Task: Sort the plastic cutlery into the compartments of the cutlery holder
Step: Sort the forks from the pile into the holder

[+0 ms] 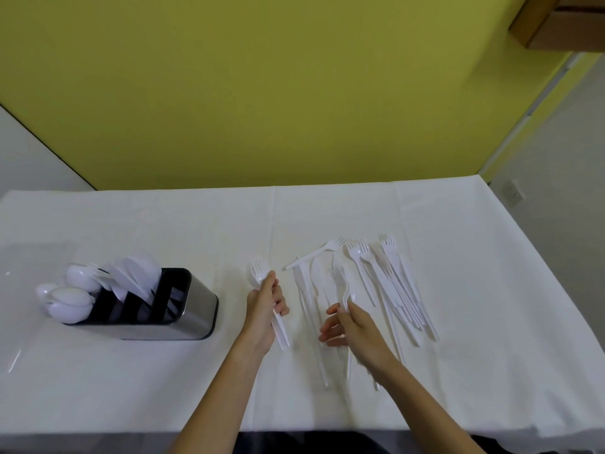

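A steel cutlery holder (196, 309) with black dividers stands at the table's left; white spoons (70, 303) and other white cutlery lean out of its compartments. My left hand (263, 309) is shut on a small bunch of white forks (260, 273), tines pointing away, at the table's middle. My right hand (357, 329) pinches a single white fork (344, 290) by its handle, lifted just above a loose pile of white forks and knives (389, 283) spread on the table to the right.
The table is covered with a white cloth (491, 257). A yellow wall (262, 93) rises right behind its far edge. The front edge runs just below my forearms.
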Available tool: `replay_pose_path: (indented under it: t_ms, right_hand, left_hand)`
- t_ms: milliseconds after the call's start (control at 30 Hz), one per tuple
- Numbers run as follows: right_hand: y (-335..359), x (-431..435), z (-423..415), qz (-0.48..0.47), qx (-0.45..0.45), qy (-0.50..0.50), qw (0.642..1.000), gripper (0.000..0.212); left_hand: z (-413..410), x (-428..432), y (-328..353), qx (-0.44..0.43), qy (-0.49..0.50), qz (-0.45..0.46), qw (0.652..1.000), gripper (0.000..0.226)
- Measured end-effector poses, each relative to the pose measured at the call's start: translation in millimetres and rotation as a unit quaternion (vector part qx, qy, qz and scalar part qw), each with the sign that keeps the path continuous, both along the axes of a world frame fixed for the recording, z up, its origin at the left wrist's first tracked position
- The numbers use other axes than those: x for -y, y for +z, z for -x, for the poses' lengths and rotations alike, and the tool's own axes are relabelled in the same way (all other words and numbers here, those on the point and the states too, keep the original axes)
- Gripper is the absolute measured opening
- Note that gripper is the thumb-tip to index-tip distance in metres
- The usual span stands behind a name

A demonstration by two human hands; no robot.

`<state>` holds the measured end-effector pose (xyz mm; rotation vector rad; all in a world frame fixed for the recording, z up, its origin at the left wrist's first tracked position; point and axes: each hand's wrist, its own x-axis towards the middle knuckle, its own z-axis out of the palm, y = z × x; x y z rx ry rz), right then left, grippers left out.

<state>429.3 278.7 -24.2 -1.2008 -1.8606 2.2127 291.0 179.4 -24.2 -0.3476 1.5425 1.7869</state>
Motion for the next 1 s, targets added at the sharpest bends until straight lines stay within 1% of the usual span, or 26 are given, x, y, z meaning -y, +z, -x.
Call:
replay_pose_path:
  t_ms: [67, 167, 267, 333, 367, 467, 567, 667, 800, 900, 1000]
  right_hand:
    - [1, 7, 1, 0.024, 0.007, 0.01, 1.0, 0.031]
    - [3, 14, 4, 0.088, 0.016, 0.016, 0.996, 0.033]
    - [11, 16, 6, 0.185, -0.021, 0.005, 0.982, 0.031]
    - [19, 15, 7, 0.216, -0.041, 0.009, 0.976, 0.032]
    - [22, 15, 7, 0.208, -0.041, 0.02, 0.977, 0.032]
    - [24, 15, 5, 0.142, -0.016, 0.064, 0.988, 0.034]
    - [28, 18, 1, 0.114, -0.006, 0.065, 0.991, 0.034]
    - [36, 15, -4, 0.116, -0.021, 0.047, 0.992, 0.03]
    - [37, 15, -9, 0.105, -0.026, 0.058, 0.992, 0.031]
    - [35, 18, -9, 0.088, -0.031, 0.063, 0.994, 0.032]
    - [33, 20, -10, 0.062, -0.038, 0.073, 0.995, 0.033]
  left_hand:
    - [-3, 0, 4, -0.021, -0.015, -0.018, 1.0, 0.035]
    - [-10, -2, 12, -0.078, -0.083, 0.002, 0.993, 0.04]
    - [-19, -4, 15, -0.09, -0.133, 0.043, 0.986, 0.044]
    - [-24, -4, 16, -0.099, -0.156, 0.076, 0.98, 0.043]
    - [-26, -5, 17, -0.105, -0.158, 0.079, 0.979, 0.041]
    - [-30, -6, 13, -0.148, -0.174, 0.081, 0.97, 0.032]
    - [-36, -14, 11, -0.181, -0.199, 0.089, 0.959, 0.03]
    - [-41, -19, 10, -0.179, -0.199, 0.095, 0.959, 0.04]
    - [-43, -21, 10, -0.182, -0.206, 0.104, 0.956, 0.05]
    - [-44, -21, 13, -0.172, -0.21, 0.109, 0.956, 0.05]
    - [-45, -18, 19, -0.164, -0.231, 0.112, 0.952, 0.043]
